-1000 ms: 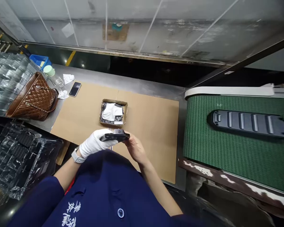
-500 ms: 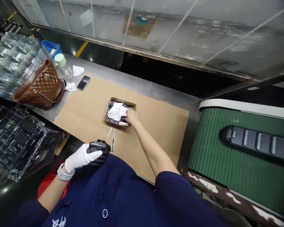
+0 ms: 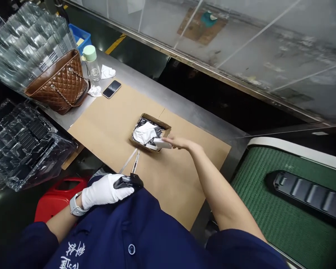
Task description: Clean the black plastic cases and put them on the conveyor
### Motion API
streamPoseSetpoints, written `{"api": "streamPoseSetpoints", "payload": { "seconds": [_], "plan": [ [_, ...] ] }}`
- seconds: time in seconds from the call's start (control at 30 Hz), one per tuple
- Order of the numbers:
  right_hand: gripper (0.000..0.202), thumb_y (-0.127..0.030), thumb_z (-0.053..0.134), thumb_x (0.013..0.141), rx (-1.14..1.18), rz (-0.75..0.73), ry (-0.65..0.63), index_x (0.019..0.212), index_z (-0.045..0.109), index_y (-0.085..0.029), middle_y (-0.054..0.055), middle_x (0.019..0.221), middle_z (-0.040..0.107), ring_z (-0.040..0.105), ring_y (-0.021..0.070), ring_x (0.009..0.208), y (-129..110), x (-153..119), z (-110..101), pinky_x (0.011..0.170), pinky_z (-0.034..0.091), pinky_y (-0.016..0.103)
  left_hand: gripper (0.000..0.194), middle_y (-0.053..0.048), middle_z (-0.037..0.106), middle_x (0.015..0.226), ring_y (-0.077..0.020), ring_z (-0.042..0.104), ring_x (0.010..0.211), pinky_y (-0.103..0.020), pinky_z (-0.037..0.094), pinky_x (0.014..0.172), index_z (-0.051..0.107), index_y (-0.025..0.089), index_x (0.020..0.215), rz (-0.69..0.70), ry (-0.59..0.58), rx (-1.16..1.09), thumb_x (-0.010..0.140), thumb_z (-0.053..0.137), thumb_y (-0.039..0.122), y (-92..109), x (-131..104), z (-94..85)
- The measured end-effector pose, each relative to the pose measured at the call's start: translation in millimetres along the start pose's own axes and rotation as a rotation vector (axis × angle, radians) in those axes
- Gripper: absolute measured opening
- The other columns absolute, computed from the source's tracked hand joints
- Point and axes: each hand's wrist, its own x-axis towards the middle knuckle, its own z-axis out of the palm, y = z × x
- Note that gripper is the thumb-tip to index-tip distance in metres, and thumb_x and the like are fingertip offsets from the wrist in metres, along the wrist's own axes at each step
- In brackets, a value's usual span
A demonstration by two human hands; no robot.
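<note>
In the head view my left hand [image 3: 103,191], in a white glove with a watch at the wrist, grips a ribbed black plastic part [image 3: 134,181] close to my body. My bare right hand [image 3: 182,143] pinches a small white rectangular block [image 3: 162,143] at the right edge of a small cardboard box [image 3: 168,131]. Inside the box lie a crumpled white cloth [image 3: 144,132] and black plastic film [image 3: 158,131]. A slim cutter knife [image 3: 135,163] and a thin pale strip [image 3: 127,162] rest on the cardboard sheet [image 3: 106,125] in front of it.
A phone [image 3: 112,89], a green-capped bottle [image 3: 92,62], crumpled tissues [image 3: 108,72] and a brown quilted bag [image 3: 60,84] stand at the left. To the right a green conveyor belt [image 3: 263,160] carries a long black part [image 3: 310,190]. A red stool [image 3: 52,201] is lower left.
My right hand has drawn back from inside the box, bringing the white block up to its edge. The black part in my left hand has tipped and come nearer my body. The view has shifted.
</note>
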Motion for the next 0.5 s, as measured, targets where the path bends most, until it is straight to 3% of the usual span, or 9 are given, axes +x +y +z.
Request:
{"api": "streamPoseSetpoints", "payload": {
  "seconds": [0.07,0.13,0.23,0.33,0.4,0.5],
  "plan": [
    [0.063,-0.059,0.015,0.090,0.130,-0.015,-0.014,0.097,0.059,-0.015,0.014,0.084,0.067,0.065,0.0225,0.079,3,-31,4,0.069,0.054,0.033,0.037,-0.004,0.070,0.105,-0.0192,0.065,0.095,-0.028,0.050,0.088,0.064,0.017,0.112,-0.009,-0.035,0.050,0.087,0.049,0.040,6,2,-0.5],
    [0.068,-0.058,0.007,0.090,0.334,-0.090,-0.037,0.106,0.056,-0.014,0.015,0.094,0.067,0.066,0.0211,0.085,0,-63,10,0.073,0.055,0.032,0.037,-0.004,0.070,0.104,-0.0188,0.065,0.095,-0.028,0.049,0.088,0.064,0.019,0.113,-0.003,-0.049,0.096,0.088,0.047,0.041,10,3,-0.8],
    [0.060,-0.065,0.037,0.082,0.504,-0.308,-0.049,0.109,0.056,-0.015,0.013,0.102,0.065,0.065,0.0232,0.089,-15,-114,19,0.077,0.055,0.036,0.035,-0.003,0.069,0.107,-0.0186,0.064,0.097,-0.027,0.047,0.090,0.063,0.021,0.112,0.012,-0.039,0.161,0.089,0.045,0.041,15,2,0.2],
    [0.060,-0.052,0.069,0.066,0.292,-0.510,0.070,0.115,0.057,-0.019,0.010,0.106,0.064,0.063,0.0253,0.094,-39,-164,31,0.081,0.055,0.036,0.033,-0.005,0.070,0.099,-0.0198,0.065,0.089,-0.029,0.049,0.084,0.066,0.019,0.100,-0.009,-0.027,0.259,0.088,0.045,0.042,20,-1,4.0],
    [0.073,-0.048,0.074,0.064,0.243,-0.658,0.147,0.128,0.049,-0.023,0.010,0.114,0.061,0.061,0.0260,0.103,-56,-188,46,0.090,0.052,0.038,0.030,-0.005,0.069,0.094,-0.0198,0.064,0.085,-0.029,0.049,0.080,0.065,0.020,0.095,0.008,-0.041,0.307,0.088,0.046,0.041,22,-4,7.6],
    [0.078,-0.053,0.064,0.076,0.427,-0.855,0.222,0.141,0.030,-0.025,0.012,0.128,0.054,0.054,0.0244,0.117,-80,-199,84,0.099,0.045,0.040,0.025,-0.004,0.068,0.092,-0.0189,0.063,0.081,-0.028,0.049,0.076,0.063,0.020,0.092,0.045,-0.068,0.314,0.087,0.047,0.039,24,-5,12.9]
  ]
}}
